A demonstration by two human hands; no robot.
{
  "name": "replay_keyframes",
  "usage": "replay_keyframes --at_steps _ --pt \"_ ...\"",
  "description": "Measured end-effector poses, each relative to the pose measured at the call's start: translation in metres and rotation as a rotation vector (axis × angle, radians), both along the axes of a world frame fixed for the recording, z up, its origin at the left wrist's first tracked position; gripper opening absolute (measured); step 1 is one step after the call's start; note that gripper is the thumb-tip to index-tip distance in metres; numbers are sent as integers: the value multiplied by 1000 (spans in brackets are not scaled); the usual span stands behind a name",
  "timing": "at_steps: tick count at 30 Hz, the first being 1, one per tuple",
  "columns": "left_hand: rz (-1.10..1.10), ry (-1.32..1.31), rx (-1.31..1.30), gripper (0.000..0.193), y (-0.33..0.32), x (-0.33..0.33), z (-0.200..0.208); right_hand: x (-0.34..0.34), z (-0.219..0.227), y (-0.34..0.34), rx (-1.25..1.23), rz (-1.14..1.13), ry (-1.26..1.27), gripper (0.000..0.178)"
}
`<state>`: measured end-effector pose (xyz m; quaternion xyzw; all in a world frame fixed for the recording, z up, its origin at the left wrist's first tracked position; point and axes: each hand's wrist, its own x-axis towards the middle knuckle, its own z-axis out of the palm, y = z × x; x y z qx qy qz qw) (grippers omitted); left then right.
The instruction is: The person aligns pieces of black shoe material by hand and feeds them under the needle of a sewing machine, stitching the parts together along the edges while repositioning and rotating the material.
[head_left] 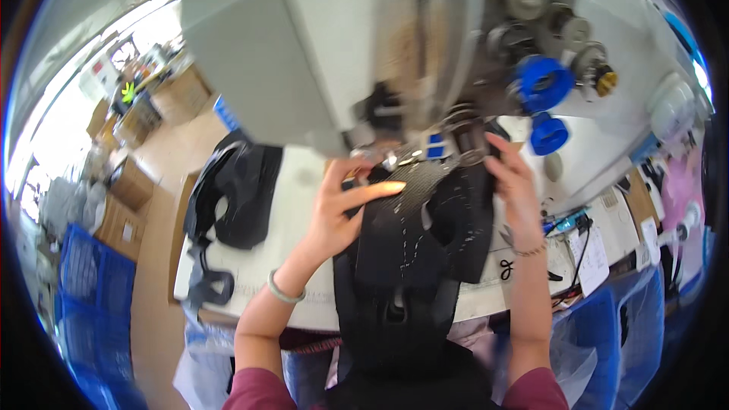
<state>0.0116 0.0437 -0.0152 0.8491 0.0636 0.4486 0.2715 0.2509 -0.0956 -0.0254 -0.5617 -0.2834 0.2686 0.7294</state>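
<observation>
A black fabric piece with light stitch lines and a mesh-textured part lies under the head of a sewing machine. My left hand rests at its left side, one finger stretched flat over the mesh and the others spread close to the presser foot area. At the right edge of the piece, my right hand has its fingers bent against the fabric, slightly blurred; its thumb is hard to make out. More black material with a buckle-like fitting hangs toward me over the table edge.
Black parts with a strap lie on the white table to the left. Small scissors, paper sheets and a blue tool are at the right. Blue crates and cardboard boxes stand on the floor at left.
</observation>
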Motion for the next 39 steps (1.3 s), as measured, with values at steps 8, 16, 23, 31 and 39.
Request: replay_keyframes --at_steps 8,16,23,31,39 --pt "-471 -77 -399 23 -3 -35 -8 -100 -26 -150 119 -308 -228 32" --pt "1466 456 -7 28 58 -261 -70 -185 -58 -146 -391 576 202 56" --pt "1363 756 -386 41 72 -316 -93 -139 -12 -96 -434 357 -934 38" --pt "916 -161 -1086 29 93 -370 -93 -99 -46 -20 -378 261 -1538 67" --pt "530 -987 -713 28 36 -302 9 -85 -20 -12 -284 464 -904 32"
